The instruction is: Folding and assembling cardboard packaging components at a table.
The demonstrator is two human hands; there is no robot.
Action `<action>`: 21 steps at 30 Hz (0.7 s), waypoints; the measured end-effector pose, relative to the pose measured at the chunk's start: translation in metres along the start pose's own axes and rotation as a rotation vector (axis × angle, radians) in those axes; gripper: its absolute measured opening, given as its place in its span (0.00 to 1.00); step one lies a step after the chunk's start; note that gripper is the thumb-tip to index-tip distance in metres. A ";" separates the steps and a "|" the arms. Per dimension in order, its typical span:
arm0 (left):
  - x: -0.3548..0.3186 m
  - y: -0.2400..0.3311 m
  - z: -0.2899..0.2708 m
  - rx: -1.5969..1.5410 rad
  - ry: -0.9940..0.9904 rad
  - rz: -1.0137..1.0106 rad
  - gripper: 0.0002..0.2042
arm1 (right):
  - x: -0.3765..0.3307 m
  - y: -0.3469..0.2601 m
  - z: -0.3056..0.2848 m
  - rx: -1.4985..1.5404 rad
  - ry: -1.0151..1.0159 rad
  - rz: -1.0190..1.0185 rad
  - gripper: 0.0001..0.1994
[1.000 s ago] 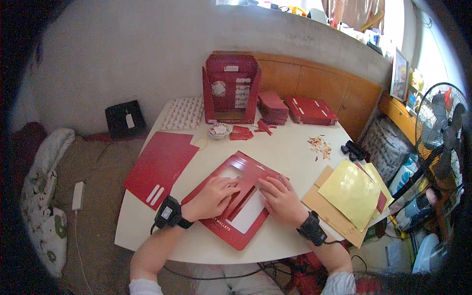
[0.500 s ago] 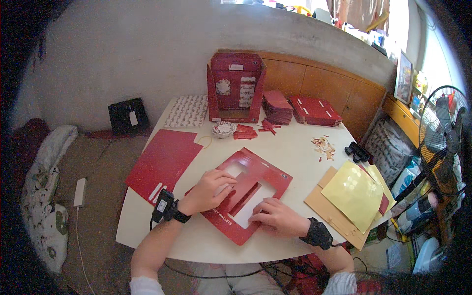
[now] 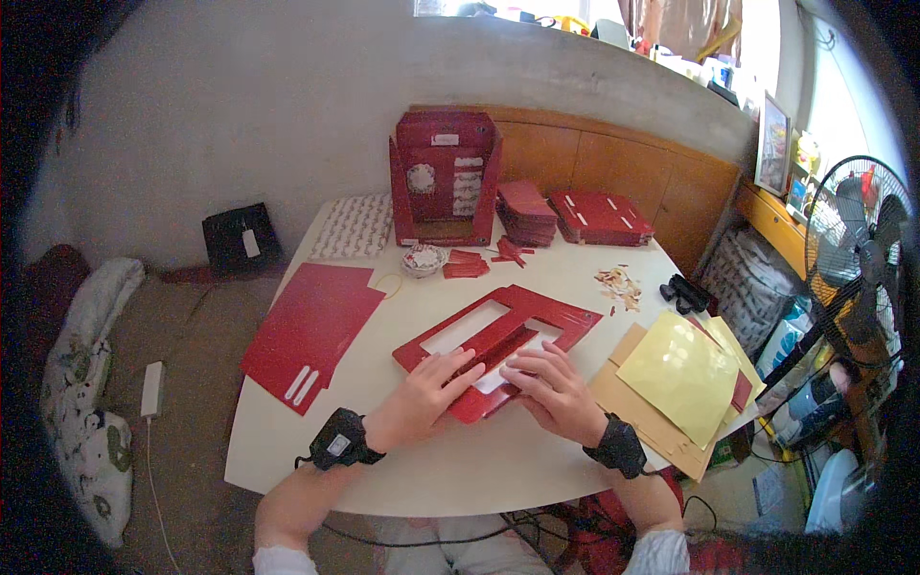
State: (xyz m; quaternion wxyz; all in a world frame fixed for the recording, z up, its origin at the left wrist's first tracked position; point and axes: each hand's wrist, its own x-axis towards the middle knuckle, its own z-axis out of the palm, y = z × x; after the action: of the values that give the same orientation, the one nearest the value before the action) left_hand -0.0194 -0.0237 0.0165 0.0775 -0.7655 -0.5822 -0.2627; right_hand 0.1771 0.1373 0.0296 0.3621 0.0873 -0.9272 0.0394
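A red cardboard panel [image 3: 444, 317] with two long window cut-outs lies in front of me at the middle of the table. It is bent along its length, its strip between the windows raised into a ridge. My left hand [image 3: 418, 401] grips the near left part, fingertips over the card by the ridge. My right hand [image 3: 556, 391] holds the near right part, its fingers curled over the second window; what its fingertips press on is partly hidden. Both wrists wear black straps.
Flat red card sheets [image 3: 309, 326] lie at left. Behind stand a red display box [image 3: 446, 182], a small bowl [image 3: 423, 260], stacked red cards [image 3: 526, 213] and panels [image 3: 601, 217]. Paper scraps [image 3: 618, 287], a black clip-like object [image 3: 684, 293] and yellow sheets [image 3: 678, 374] sit at right.
The panel has gone from lying nearly flat to bent along its middle, and turned a little. Both hands have shifted closer together along its near side.
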 end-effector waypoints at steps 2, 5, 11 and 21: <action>-0.001 -0.001 0.005 -0.071 0.075 -0.052 0.32 | 0.002 -0.005 -0.001 0.011 0.072 0.027 0.26; 0.001 -0.003 0.002 -0.196 0.287 -0.117 0.27 | 0.001 -0.010 0.002 0.022 0.206 0.066 0.28; -0.012 0.004 0.000 -0.676 0.511 -0.746 0.20 | 0.000 -0.013 0.011 0.066 0.141 0.086 0.30; -0.002 0.000 0.018 -1.423 0.584 -0.684 0.17 | 0.003 -0.019 0.027 -0.053 -0.042 0.159 0.35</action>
State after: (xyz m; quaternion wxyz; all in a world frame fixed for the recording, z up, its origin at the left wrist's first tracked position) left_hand -0.0144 -0.0175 0.0000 -0.3598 -0.3144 -0.4341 -0.7637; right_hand 0.1605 0.1142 0.0120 0.3407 0.0047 -0.9392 0.0415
